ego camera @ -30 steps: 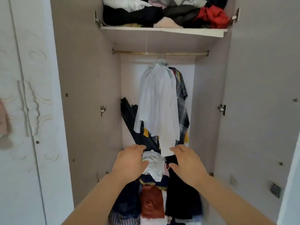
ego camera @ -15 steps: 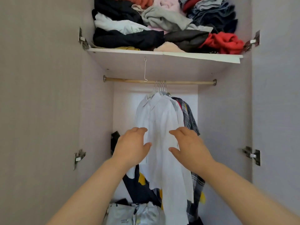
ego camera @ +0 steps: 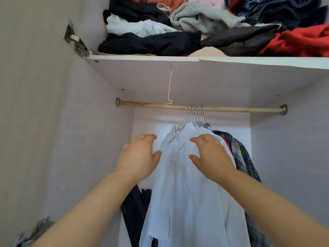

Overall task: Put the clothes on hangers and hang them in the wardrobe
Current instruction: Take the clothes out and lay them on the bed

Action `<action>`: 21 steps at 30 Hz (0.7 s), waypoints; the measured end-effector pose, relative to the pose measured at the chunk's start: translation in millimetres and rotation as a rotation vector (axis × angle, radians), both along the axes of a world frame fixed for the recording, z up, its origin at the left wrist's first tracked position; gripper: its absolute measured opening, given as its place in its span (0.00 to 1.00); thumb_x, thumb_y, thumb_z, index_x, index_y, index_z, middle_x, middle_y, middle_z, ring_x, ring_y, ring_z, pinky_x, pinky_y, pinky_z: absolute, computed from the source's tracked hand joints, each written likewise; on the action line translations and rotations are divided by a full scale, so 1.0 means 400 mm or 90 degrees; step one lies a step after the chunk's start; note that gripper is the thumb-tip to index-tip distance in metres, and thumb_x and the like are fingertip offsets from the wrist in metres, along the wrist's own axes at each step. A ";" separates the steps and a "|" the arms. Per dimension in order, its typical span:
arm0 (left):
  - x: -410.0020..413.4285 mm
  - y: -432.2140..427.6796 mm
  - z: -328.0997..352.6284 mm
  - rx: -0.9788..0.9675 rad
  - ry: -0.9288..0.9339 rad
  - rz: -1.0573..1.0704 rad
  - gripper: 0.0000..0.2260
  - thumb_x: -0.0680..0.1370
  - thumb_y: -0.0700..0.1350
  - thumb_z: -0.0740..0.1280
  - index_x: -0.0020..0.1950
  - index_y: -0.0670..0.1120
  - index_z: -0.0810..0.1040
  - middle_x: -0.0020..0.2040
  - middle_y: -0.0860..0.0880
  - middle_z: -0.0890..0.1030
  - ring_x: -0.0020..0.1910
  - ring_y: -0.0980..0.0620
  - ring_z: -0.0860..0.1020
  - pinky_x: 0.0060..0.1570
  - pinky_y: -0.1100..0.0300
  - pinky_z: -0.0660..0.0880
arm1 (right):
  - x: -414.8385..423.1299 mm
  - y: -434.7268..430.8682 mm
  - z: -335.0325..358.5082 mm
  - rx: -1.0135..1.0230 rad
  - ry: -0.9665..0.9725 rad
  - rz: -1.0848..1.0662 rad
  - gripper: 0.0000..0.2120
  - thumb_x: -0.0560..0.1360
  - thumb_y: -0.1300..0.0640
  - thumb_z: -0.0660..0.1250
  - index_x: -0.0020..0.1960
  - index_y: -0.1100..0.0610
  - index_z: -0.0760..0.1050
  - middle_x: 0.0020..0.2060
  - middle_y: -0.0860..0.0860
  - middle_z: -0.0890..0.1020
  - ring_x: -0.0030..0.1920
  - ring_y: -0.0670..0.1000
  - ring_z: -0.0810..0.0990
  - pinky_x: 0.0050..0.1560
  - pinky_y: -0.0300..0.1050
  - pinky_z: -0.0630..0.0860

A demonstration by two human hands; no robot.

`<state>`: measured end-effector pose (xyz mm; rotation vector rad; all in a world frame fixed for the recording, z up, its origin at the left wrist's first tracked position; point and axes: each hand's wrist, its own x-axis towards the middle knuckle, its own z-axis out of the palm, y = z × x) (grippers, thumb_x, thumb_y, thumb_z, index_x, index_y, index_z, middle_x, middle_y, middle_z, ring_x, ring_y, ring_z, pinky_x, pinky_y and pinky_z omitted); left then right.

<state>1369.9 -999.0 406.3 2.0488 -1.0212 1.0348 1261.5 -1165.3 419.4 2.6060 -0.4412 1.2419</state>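
A white shirt (ego camera: 185, 184) hangs at the front of several garments on metal hangers (ego camera: 195, 114) from the wooden rail (ego camera: 231, 109) inside the wardrobe. A plaid shirt (ego camera: 243, 157) hangs behind it on the right. My left hand (ego camera: 138, 157) is raised beside the shirt's left shoulder, fingers relaxed, thumb near the fabric, holding nothing. My right hand (ego camera: 211, 155) lies over the shirt's right shoulder with loosely spread fingers; it grips nothing that I can see.
The shelf (ego camera: 142, 58) above the rail carries a heap of folded and crumpled clothes (ego camera: 178, 32). A bent wire hook (ego camera: 170, 86) dangles from the shelf's underside. Dark garments (ego camera: 135, 211) hang low at the back left. Door hinges (ego camera: 74, 40) stick out on the left wall.
Both hands have risen from the clothes pile at the wardrobe bottom to the shoulders of the hanging white shirt. The camera has tilted upward and moved closer.
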 end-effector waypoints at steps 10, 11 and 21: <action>0.300 -0.156 0.077 -0.071 -0.071 -0.023 0.20 0.78 0.51 0.60 0.70 0.49 0.65 0.66 0.51 0.71 0.66 0.50 0.67 0.63 0.56 0.63 | 0.298 -0.178 0.125 -0.072 -0.105 -0.021 0.20 0.78 0.53 0.59 0.69 0.53 0.65 0.66 0.50 0.67 0.65 0.53 0.64 0.62 0.44 0.62; 0.327 -0.171 0.084 -0.078 -0.076 -0.029 0.20 0.78 0.50 0.60 0.70 0.49 0.66 0.66 0.51 0.71 0.66 0.51 0.67 0.63 0.56 0.63 | 0.325 -0.193 0.140 -0.077 -0.115 -0.028 0.19 0.78 0.55 0.58 0.69 0.53 0.65 0.66 0.50 0.68 0.65 0.53 0.64 0.62 0.43 0.61; 0.489 -0.285 0.085 -0.085 -0.106 -0.064 0.20 0.77 0.51 0.61 0.69 0.51 0.66 0.66 0.53 0.71 0.65 0.52 0.68 0.62 0.58 0.63 | 0.453 -0.364 0.210 -0.094 -0.213 -0.094 0.18 0.79 0.52 0.56 0.67 0.54 0.68 0.63 0.50 0.71 0.65 0.52 0.66 0.61 0.46 0.63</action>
